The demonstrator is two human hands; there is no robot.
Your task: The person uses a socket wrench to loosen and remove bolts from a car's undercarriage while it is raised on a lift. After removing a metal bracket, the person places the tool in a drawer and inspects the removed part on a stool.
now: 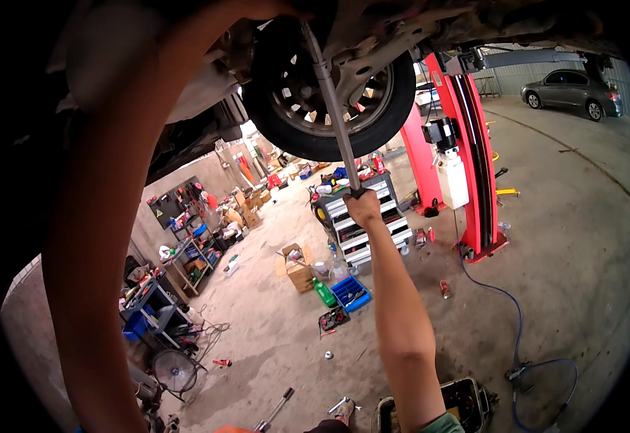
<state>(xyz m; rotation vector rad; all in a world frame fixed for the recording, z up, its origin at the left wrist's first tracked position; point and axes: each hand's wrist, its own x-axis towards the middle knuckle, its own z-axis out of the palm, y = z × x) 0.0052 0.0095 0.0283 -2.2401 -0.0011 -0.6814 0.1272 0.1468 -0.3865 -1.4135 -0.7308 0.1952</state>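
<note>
My right hand (363, 208) is wrapped round the lower end of a long metal bar (338, 119), which looks like a wrench handle with a pipe over it. From there the bar slants up and slightly left, across the front of a raised car wheel (272, 119), to the car's underside (373, 61). My left arm arches up the left side of the view. At its end my left hand (282, 9) reaches the bar's upper end, near the top edge. Its fingers are lost in shadow, as is whatever the bar's head fits onto.
A red lift post (474, 159) stands to the right, with a blue hose (513, 303) on the floor beyond it. Below the wheel are a drawered tool cabinet (358, 224), a blue tray (351, 294) and a cardboard box (299, 267). Near my feet lies a long-handled ratchet (277, 409).
</note>
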